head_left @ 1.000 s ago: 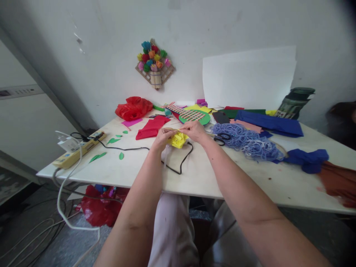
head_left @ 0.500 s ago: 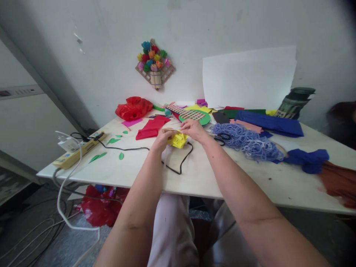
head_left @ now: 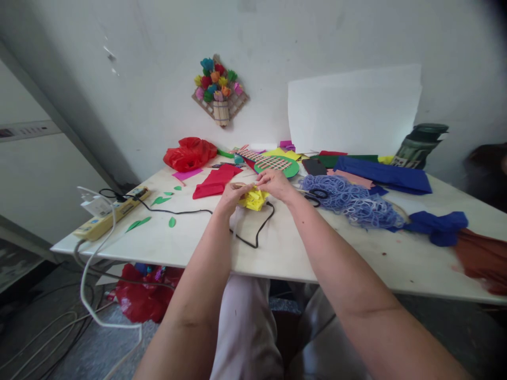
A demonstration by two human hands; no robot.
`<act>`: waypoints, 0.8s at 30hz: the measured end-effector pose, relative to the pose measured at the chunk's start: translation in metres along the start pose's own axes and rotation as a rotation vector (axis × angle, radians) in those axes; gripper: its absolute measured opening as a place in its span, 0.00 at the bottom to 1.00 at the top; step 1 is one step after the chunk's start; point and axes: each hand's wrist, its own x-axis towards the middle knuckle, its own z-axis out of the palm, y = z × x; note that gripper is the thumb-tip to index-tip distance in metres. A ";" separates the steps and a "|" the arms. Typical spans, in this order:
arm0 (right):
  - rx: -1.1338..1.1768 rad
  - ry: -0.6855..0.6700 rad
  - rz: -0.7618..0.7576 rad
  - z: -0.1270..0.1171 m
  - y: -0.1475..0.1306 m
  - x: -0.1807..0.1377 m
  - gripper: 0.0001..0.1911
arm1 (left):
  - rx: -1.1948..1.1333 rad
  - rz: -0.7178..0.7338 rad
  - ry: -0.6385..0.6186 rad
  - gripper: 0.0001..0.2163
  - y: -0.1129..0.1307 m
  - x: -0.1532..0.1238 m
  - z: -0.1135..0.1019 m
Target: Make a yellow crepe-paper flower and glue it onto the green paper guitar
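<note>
1. The left hand [head_left: 233,196] and the right hand [head_left: 274,184] are both closed with their fingers on a crumpled yellow paper piece [head_left: 253,199], which they hold between them.
2. The yellow paper piece is just above the bench [head_left: 190,237], near its middle and closer to the far edge.
3. A black cable [head_left: 253,232] lies under it.
4. Black scissors [head_left: 316,197] lie right of the right hand, beside a pile of blue loops [head_left: 352,203].
5. A red folded paper [head_left: 216,181] lies just behind the left hand.
</note>
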 end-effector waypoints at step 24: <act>0.134 -0.074 -0.052 -0.004 -0.007 -0.007 0.03 | 0.028 0.029 0.037 0.11 0.000 0.001 -0.002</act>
